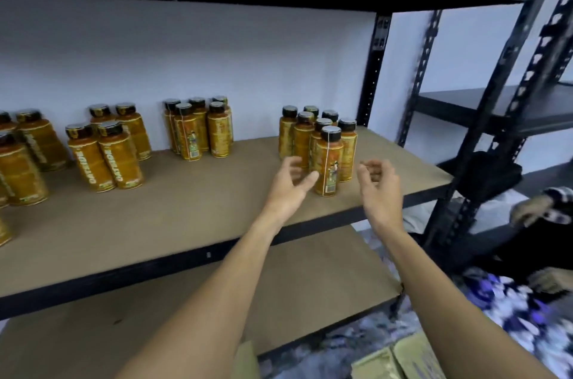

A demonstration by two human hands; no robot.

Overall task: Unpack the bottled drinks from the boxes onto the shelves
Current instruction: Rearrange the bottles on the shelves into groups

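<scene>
I have both hands up at the middle shelf (186, 208), either side of the front bottle (329, 161) of the cluster (286, 138) at its right end. My left hand (291, 180) is loose, fingers half curled and holding nothing, thumb right at the bottle's side; I cannot tell whether it touches. My right hand (379, 185) hangs just beside the bottle, equally slack and empty. More bottle groups (198, 130) stand further left on the same board, and a cardboard box (400, 360) shows on the floor below. I judge these bottles full, so weighty for their size, rigid, with a glossy orange sleeve that may slip under a light pinch. They stand tall and close-packed, so a knock could topple neighbours. I would wrap fingers round the mid-body, below the black cap (331, 133), not lift by the cap.
</scene>
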